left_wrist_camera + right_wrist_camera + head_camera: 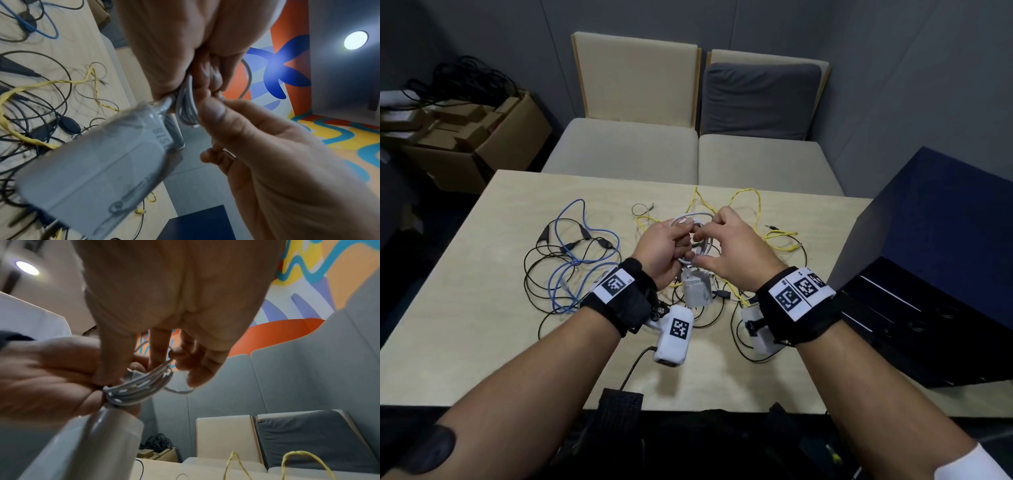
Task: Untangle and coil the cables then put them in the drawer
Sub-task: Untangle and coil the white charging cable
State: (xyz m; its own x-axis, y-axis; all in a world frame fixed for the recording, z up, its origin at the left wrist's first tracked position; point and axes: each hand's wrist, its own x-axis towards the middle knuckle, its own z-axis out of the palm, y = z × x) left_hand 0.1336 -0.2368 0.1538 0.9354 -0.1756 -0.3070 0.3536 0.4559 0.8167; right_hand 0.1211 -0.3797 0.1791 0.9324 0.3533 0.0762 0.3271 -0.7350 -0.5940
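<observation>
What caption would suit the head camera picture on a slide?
Both hands, left hand and right hand, wind a white cable into a coil above tangled cables on the table.

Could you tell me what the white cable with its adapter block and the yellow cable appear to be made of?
White cable: smooth, slightly glossy jacket, likely rubbery plastic. Its adapter block: hard white plastic, judging by flat faces and sheen. Yellow cable: looks braided or twisted, matte; fabric or plastic, I cannot tell.
</observation>
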